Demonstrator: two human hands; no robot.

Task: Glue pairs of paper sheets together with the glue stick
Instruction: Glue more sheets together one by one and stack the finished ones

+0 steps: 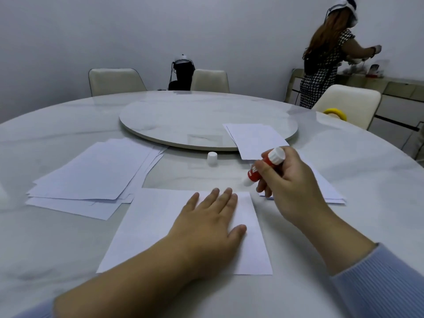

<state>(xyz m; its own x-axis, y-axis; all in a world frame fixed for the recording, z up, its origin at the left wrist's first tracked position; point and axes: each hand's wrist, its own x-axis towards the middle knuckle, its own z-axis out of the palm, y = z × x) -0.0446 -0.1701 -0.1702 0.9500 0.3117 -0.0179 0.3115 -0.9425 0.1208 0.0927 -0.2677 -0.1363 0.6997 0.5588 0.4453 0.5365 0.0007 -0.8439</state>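
Note:
A white paper sheet (146,226) lies flat on the marble table in front of me. My left hand (206,221) rests on it with straight, spread fingers. My right hand (289,184) grips a red glue stick (259,169), uncapped, its white tip pointing down-left just above the sheet's far right corner. The white cap (212,157) stands on the table beyond the sheet. A loose stack of sheets (96,175) lies to the left, and more sheets (330,191) lie under and right of my right hand.
A round turntable (183,120) sits in the table's middle, with a few sheets (254,138) overlapping its near right edge. Chairs (114,80) ring the far side. A yellow ring (335,112) shows at the right edge. A person (321,58) stands at a sideboard, back right.

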